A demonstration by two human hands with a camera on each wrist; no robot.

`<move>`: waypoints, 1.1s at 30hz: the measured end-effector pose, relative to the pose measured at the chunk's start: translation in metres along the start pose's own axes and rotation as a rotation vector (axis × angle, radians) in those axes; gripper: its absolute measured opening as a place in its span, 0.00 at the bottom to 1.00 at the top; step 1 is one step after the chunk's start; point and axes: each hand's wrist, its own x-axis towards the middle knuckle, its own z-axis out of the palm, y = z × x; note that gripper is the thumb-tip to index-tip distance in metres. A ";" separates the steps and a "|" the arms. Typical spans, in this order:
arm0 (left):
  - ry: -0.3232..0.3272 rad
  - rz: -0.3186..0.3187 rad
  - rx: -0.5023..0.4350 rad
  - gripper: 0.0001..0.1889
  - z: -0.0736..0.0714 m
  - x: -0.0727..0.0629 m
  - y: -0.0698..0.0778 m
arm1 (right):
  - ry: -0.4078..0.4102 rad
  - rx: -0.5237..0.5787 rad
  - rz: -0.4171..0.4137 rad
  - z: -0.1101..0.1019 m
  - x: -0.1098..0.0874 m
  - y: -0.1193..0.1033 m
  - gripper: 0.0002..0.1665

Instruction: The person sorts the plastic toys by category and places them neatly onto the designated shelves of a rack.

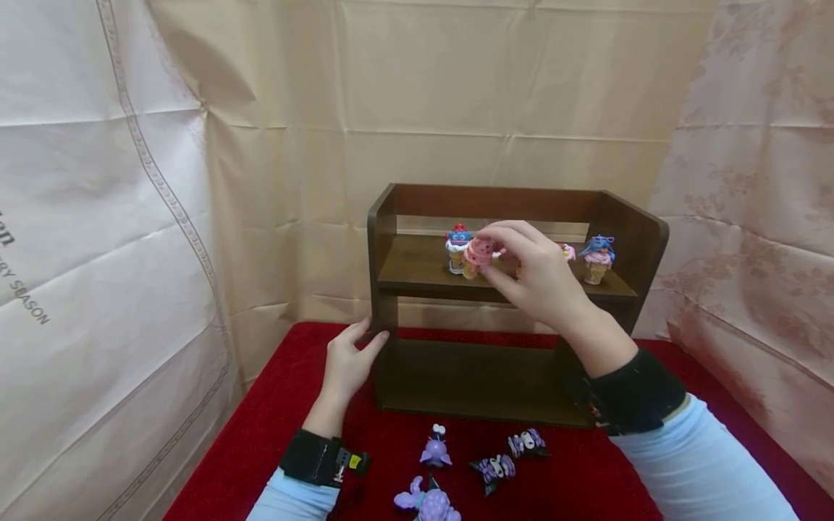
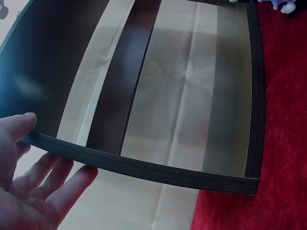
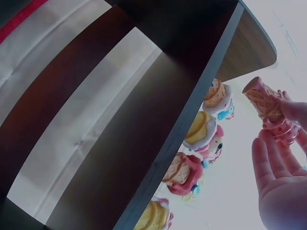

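Note:
My right hand [image 1: 544, 275] pinches a pink ice-cream-cone figurine [image 3: 266, 103] between thumb and fingers, in front of the upper board of a dark brown two-tier shelf [image 1: 482, 380]. On that board stand a blue-topped cone figurine [image 1: 458, 246] at the left and another with blue hair over pink [image 1: 598, 260] at the right. More cone figurines [image 3: 184, 175] line the board in the right wrist view; my hand mostly hides them in the head view. My left hand [image 1: 348, 362] holds the shelf's left side panel [image 2: 144, 167], thumb on one side of its edge and fingers on the other.
Several purple figurines lie on the red cloth [image 1: 260, 434] before the shelf: one with eyes on top [image 1: 435, 446], a larger one [image 1: 430, 501], and two dark-and-purple ones [image 1: 495, 469]. Beige sheets [image 1: 287, 181] hang behind and on both sides.

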 end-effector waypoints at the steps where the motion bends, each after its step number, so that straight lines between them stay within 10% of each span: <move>1: -0.001 0.001 -0.003 0.24 0.000 0.000 0.000 | 0.001 0.001 -0.007 0.001 0.002 0.000 0.27; 33: 0.003 -0.002 -0.003 0.24 0.001 0.002 -0.001 | -0.066 -0.078 -0.069 0.051 0.047 -0.007 0.25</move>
